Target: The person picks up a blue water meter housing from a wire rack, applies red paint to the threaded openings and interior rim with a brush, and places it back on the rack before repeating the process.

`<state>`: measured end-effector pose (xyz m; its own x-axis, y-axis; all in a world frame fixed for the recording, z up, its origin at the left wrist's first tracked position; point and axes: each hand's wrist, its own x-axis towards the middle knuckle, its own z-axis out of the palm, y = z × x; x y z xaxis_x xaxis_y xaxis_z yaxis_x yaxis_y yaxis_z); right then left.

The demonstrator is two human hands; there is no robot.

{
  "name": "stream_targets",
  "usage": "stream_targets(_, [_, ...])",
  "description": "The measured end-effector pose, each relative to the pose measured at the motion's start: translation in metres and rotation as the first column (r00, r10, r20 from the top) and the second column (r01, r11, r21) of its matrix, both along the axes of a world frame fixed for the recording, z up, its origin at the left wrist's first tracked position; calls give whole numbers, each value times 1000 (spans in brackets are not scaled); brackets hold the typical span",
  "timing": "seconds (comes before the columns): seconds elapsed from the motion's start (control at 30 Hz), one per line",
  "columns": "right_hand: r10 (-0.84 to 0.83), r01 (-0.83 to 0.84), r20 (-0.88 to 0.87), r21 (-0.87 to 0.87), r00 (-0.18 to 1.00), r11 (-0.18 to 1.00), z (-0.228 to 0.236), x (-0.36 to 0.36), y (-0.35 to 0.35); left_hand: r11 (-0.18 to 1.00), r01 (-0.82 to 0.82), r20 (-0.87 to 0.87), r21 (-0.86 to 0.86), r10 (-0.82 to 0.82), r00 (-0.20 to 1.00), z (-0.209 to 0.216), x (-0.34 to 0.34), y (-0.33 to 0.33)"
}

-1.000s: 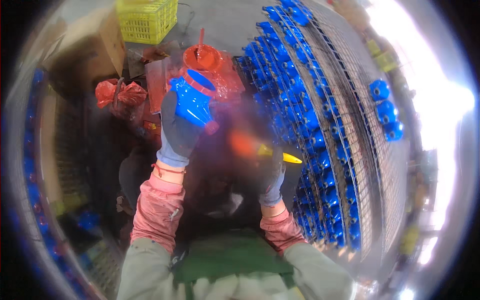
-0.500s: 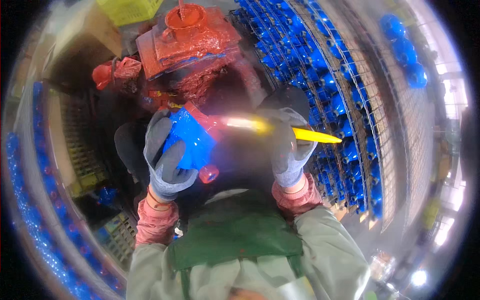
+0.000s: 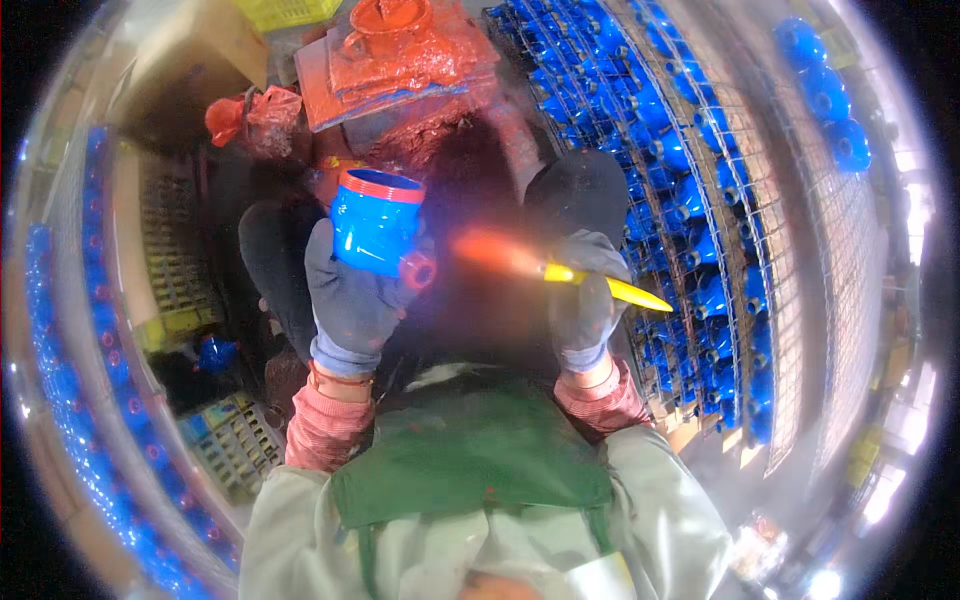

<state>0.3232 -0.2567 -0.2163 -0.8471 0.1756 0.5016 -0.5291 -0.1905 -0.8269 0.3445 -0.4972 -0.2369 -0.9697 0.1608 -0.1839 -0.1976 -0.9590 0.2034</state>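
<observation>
My left hand [image 3: 355, 300], in a grey glove, is closed around a blue hollow metal fitting [image 3: 375, 232]. The fitting stands upright with its open top up; its round rim is red, and a short side spout facing me is red too. In my gloved right hand [image 3: 585, 300] is a paintbrush [image 3: 612, 288] with a yellow handle. Its bristle end looks red and points left toward the fitting, smeared by motion. A gap separates the brush tip from the fitting.
Ahead stands a red-coated can [image 3: 390, 18] on red-covered boards [image 3: 400, 75]. Wire racks [image 3: 735, 200] full of blue fittings rise at the right; more blue parts [image 3: 115, 350] line the left. A cardboard box [image 3: 200, 60] is at the back left, a yellow crate [image 3: 285, 10] behind it.
The fitting has turned from tilted to upright in my left hand, showing its open top and red rim. The brush has swung lower, away from the rim.
</observation>
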Motion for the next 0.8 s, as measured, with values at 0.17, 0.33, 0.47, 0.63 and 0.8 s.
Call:
stream_targets(0.17, [105, -91, -137, 109, 985, 990, 13, 11, 3, 983, 47, -23, 179, -43, 999, -15, 9, -1])
stream_targets(0.33, [69, -42, -144, 179, 987, 983, 10, 19, -6, 938, 11, -56, 347, 9, 998, -3, 14, 7])
stream_targets(0.47, [103, -41, -181, 320, 978, 947, 3, 21, -3, 939, -18, -34, 343, 32, 999, 4, 15, 6])
stream_targets(0.63, [347, -154, -568, 360, 746, 920, 4, -11, 3, 991, -17, 61, 134, 9, 998, 7, 14, 5])
stream_targets(0.8, [17, 99, -212, 525, 977, 845, 14, 17, 4, 975, -40, -69, 221, 57, 996, -26, 20, -4])
